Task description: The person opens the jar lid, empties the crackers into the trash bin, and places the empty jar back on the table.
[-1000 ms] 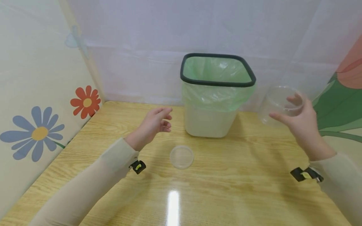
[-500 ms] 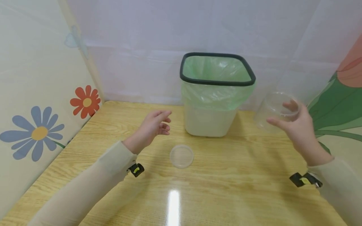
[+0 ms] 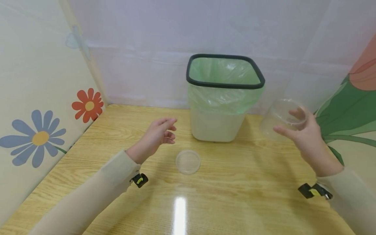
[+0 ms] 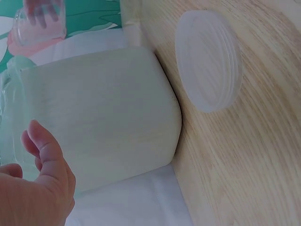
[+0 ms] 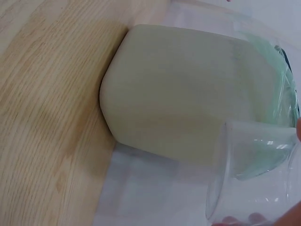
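A clear plastic tub (image 3: 271, 122) is in my right hand (image 3: 308, 140), raised above the table right of the bin. Thumb and fingers grip its side, and the tub leans to the left. Nothing shows inside it in the right wrist view. My left hand (image 3: 155, 137) hovers left of the bin with fingers loosely bent, holding nothing. A round translucent lid (image 3: 188, 162) lies flat on the table, in front of the bin and nearest to my left hand. It also shows in the left wrist view, as a pale lid (image 4: 207, 61).
The whitish bin (image 3: 217, 127) stands at the back of the wood-grain table (image 3: 235, 195). It has a black rim (image 3: 226, 86) and a green liner bag (image 3: 223, 99). White sheeting (image 3: 141, 65) hangs behind; flower-printed panels (image 3: 41, 138) flank the table.
My right hand has come down and slightly left with the tub. The left hand has sunk a little. Bin and lid stay in place.
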`<state>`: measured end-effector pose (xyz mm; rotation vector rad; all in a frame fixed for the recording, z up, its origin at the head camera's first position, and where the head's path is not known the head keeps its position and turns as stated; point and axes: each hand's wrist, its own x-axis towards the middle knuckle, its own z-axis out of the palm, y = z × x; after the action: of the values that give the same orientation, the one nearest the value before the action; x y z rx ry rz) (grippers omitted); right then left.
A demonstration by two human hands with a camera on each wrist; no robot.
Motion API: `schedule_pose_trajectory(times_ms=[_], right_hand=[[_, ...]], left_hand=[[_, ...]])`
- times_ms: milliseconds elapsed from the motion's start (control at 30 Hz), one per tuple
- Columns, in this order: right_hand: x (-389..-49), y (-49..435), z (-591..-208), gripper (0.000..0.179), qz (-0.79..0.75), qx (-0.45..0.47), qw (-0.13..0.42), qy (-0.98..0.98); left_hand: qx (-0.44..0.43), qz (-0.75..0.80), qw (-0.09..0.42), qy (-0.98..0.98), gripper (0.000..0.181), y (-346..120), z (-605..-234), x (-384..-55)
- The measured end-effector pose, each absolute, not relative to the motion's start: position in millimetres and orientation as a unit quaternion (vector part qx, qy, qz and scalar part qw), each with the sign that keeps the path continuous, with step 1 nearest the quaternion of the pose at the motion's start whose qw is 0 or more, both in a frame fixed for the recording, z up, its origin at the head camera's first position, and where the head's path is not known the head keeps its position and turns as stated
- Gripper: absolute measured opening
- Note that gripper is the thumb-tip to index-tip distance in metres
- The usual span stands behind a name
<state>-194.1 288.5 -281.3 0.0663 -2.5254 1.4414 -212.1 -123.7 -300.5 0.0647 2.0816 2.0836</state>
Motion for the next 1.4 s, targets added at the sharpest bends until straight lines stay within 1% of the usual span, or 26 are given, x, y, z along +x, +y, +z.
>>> schedule_pose_trajectory(times_ms=[200,400,700,933,1033,1233,1400], right_hand=[[-192,288,-284,0.095,0.498,0.026,0.113,-0.859],[-191,286,-288,0.087,0.515,0.044,0.121,-0.847],[-189,281,-297,0.082,0.583,0.084,0.124,-0.799],[-186,276,-305,0.078,0.628,0.105,0.122,-0.761],[-185,276,-308,0.079,0.64,0.107,0.113,-0.752],[-184,276,-312,0.09,0.634,0.099,0.088,-0.762],[-183,275,-314,0.089,0.639,0.105,0.085,-0.757]], left_hand=[[0.026,0.7,0.1,0.707,0.045,-126,-304,-209],[0.02,0.7,0.106,0.706,0.044,-126,-307,-206],[0.016,0.709,0.105,0.697,0.036,-127,-311,-204],[0.008,0.709,0.107,0.697,0.035,-126,-313,-201],[0.005,0.709,0.108,0.697,0.035,-126,-314,-200],[0.005,0.709,0.107,0.697,0.034,-127,-317,-198],[0.01,0.707,0.107,0.699,0.036,-128,-320,-198]])
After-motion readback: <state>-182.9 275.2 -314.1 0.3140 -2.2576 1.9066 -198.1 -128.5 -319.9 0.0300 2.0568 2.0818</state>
